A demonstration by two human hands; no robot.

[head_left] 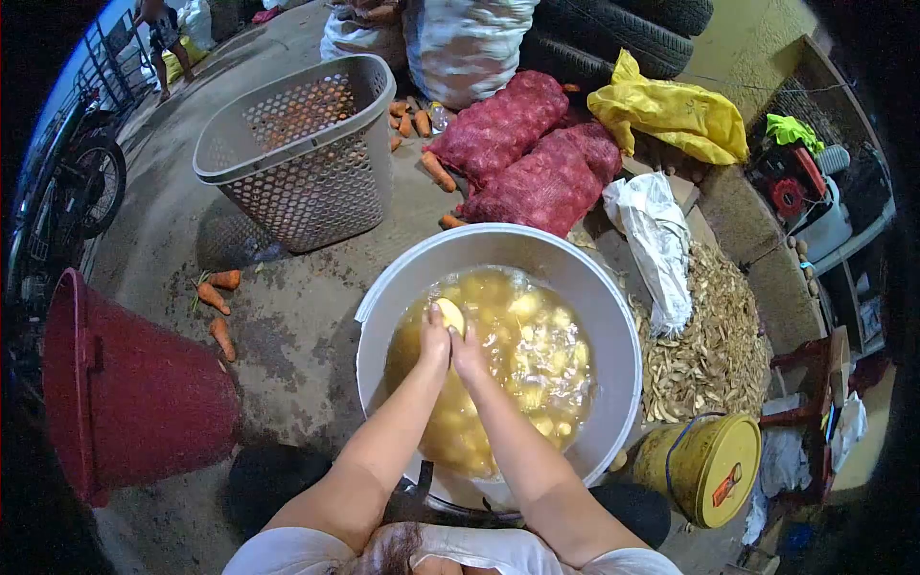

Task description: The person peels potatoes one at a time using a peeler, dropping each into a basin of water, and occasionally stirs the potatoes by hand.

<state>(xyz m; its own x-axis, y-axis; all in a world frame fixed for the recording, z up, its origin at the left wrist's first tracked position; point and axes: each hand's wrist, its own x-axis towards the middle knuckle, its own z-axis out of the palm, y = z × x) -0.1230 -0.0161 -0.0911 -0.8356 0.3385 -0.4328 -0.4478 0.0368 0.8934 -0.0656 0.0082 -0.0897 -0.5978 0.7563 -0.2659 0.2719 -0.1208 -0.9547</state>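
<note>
A peeled potato (448, 314) is held just above the murky water, at the left part of a big round grey tub (623, 316). My left hand (434, 337) is closed round its left side. My right hand (466, 349) presses against its lower right side, close beside the left; its fingers are partly hidden. Several more peeled potatoes (537, 369) lie in the yellowish-brown water, most of them under the surface. The tub stands on the floor between my knees.
A grey perforated basket (307, 182) stands beyond the tub, with carrots (218, 297) on the floor nearby. Red mesh sacks (546, 182) lie behind. On the right are a heap of peelings (714, 335) and a yellow bucket (700, 470); on the left, a red bin (144, 383).
</note>
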